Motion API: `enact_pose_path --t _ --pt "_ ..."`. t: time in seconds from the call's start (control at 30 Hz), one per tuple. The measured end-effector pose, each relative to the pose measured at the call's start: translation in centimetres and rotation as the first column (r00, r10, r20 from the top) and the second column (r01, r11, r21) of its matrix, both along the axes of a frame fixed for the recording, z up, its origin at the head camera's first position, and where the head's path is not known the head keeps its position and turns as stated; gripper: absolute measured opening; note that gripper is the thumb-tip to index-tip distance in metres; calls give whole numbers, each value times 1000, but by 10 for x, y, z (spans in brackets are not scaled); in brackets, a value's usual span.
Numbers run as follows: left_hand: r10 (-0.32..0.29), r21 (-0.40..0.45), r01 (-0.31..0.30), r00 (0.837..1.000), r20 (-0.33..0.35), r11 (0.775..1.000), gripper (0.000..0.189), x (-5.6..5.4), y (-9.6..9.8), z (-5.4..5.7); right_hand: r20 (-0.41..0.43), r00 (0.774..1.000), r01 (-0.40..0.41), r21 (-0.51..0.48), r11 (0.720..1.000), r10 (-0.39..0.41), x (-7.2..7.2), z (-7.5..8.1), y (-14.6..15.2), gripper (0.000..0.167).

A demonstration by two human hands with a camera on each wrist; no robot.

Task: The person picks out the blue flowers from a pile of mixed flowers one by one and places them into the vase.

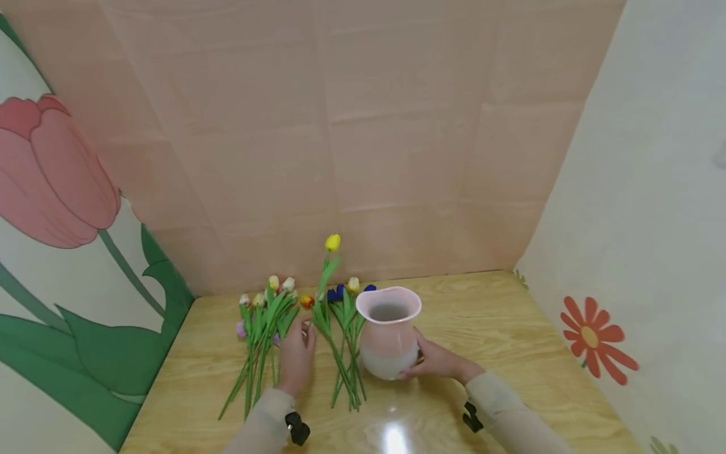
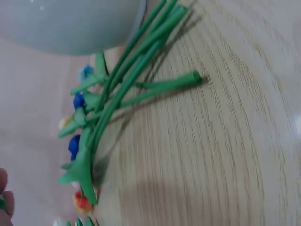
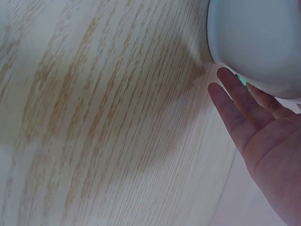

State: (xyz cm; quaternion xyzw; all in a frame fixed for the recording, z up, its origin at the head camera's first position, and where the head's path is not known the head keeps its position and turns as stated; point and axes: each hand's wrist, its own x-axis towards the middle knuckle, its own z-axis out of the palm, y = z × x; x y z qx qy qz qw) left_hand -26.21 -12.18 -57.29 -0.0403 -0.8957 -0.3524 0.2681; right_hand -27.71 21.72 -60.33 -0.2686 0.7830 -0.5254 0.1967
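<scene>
A glossy pink-and-white vase (image 1: 388,347) with a flared, wavy rim is at the middle of the table. My right hand (image 1: 439,360) holds its lower right side, the thumb higher and the fingers low near the base. In the right wrist view, the fingers (image 3: 240,101) lie against the white lower part. My left hand (image 1: 297,353), left of the vase, pinches a green stem; a yellow tulip (image 1: 333,243) stands upright above it. In the left wrist view, only fingertips (image 2: 6,200) and a bit of green show. Between hand and vase lies a bunch of tulips (image 2: 131,70) with crossed stems.
Left of my left hand lies another bunch of tulips (image 1: 263,328) in white, cream and purple. Blue blooms (image 1: 336,294) and an orange-red one (image 1: 307,301) are near the back edge. A pink-draped wall (image 1: 397,157) rises behind the wooden table (image 1: 482,315).
</scene>
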Motion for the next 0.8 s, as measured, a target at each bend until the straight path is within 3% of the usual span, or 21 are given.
enact_pose_path --t 0.1,0.27,0.4,0.5,0.63,0.8 --pt "43 -11 -44 995 -86 999 22 2 -9 1 -3 1000 -8 -4 1000 8 0 1 -1 104" --pt "113 -30 -123 967 -226 992 22 -2 -30 2 -6 1000 -15 -3 1000 15 0 1 0 104" --pt "180 -27 -195 944 -276 980 26 -8 -50 -2 -9 1000 -17 -7 1000 17 -1 0 1 105" --pt "232 -15 -244 937 -263 970 28 -10 -63 -6 -3 1000 -23 -16 1000 23 -2 -1 2 105" --pt "297 -28 -307 936 -189 951 31 -7 -76 -11 9 999 -31 -21 999 31 -2 -1 2 106" --pt "346 -108 -357 932 -107 928 33 -2 -84 -16 1 1000 -29 -17 999 29 -1 -1 2 105"
